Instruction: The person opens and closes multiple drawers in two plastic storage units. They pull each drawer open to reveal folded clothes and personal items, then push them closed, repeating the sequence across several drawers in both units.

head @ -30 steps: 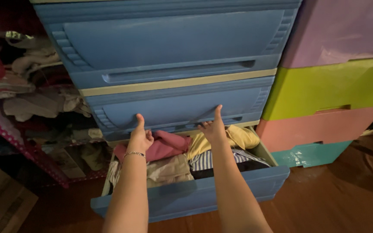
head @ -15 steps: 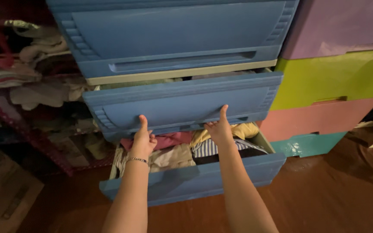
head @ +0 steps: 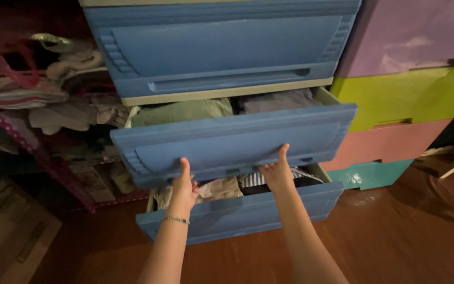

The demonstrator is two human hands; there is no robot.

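Blue plastic fills the view: the middle drawer [head: 232, 142] has slid out a lot in the last second, and now green and grey folded clothes [head: 185, 111] show inside it. Fingers of the left hand [head: 184, 188] and right hand [head: 277, 171] curl under its bottom edge, gripping it, thumbs pointing up on the front. Both arms reach straight out. Below, the bottom drawer [head: 248, 215] sits open too, with more clothes in it.

Blue drawer unit [head: 222, 42] on wooden floor [head: 395, 231]
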